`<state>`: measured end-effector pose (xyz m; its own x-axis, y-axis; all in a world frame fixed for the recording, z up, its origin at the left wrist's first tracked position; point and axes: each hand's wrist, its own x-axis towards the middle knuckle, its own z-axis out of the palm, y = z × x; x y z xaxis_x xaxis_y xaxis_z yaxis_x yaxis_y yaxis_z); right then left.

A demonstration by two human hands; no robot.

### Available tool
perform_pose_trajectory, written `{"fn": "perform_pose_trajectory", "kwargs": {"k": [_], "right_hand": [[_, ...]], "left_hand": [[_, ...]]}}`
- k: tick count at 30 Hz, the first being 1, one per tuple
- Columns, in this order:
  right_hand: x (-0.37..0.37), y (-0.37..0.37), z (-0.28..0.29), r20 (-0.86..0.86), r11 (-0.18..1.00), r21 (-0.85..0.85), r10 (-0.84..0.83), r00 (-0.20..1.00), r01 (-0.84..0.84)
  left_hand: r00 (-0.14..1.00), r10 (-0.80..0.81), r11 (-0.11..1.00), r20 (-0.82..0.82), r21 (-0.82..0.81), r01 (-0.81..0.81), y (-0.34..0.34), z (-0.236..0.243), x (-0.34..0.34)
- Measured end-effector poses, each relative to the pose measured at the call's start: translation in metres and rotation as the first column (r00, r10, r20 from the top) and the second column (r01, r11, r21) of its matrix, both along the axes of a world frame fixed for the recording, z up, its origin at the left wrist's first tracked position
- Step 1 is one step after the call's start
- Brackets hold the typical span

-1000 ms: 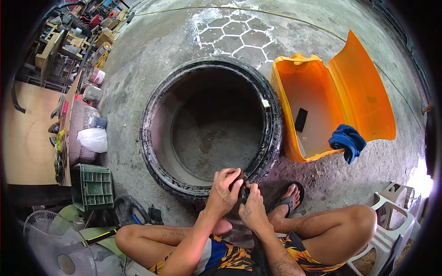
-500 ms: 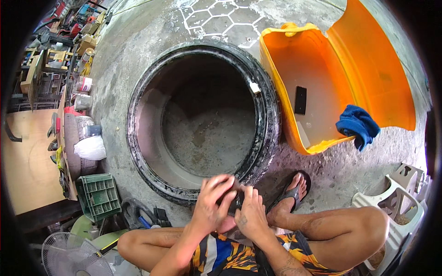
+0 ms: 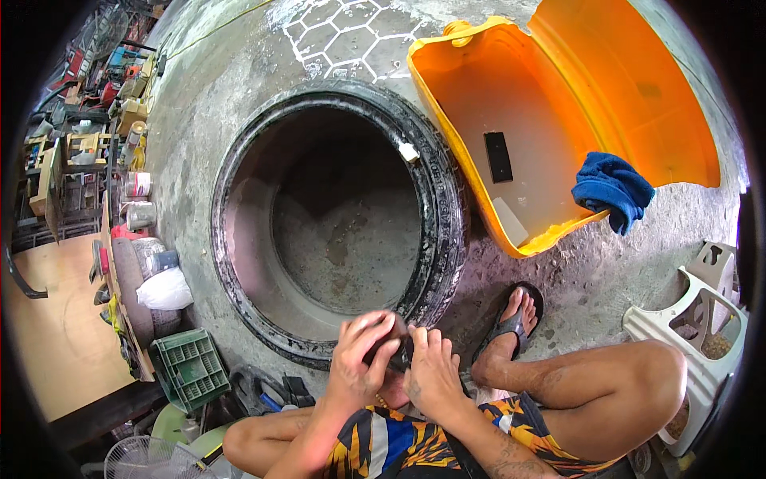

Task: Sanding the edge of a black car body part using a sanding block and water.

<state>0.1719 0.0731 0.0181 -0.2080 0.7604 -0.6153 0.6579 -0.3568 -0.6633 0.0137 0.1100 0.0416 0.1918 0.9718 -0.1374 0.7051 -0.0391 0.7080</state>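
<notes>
Both my hands are close together at the near edge of a large wheel rim (image 3: 447, 199), whose black lip looks scuffed and chipped. My left hand (image 3: 359, 363) is closed with curled fingers on a dark thin sheet (image 3: 399, 326), possibly sandpaper. My right hand (image 3: 433, 377), beside it, pinches the same dark sheet from the other side. The fingers hide most of the sheet. On the rim's right lip rests a small white block (image 3: 408, 152).
Right of the rim stands a cut-open yellow container (image 3: 511, 239) with cloudy water, a black rectangular block (image 3: 498, 156) and a blue cloth (image 3: 613, 191) over its edge. A green crate (image 3: 189, 370) and fan (image 3: 152, 461) are at left, a white plastic stool (image 3: 678, 319) at right.
The view has shifted and turned slightly, so the container and rim appear farther left. My hands stay together on the dark sheet, with fingers slightly moved.
</notes>
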Motion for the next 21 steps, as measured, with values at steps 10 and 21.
{"fn": "perform_pose_trajectory", "kwargs": {"k": [10,21], "right_hand": [[0.003,0.006,0.006,-0.041,0.999,0.023,-0.027,0.999,0.028],[-0.008,0.002,-0.001,0.070,0.997,0.061,0.046,0.997,-0.051]], "left_hand": [[0.923,0.369,0.919,0.109,-0.190,-0.345,-0.014,0.021,-0.033],[0.994,0.091,0.992,0.052,0.079,-0.095,0.032,-0.016,0.013]]}}
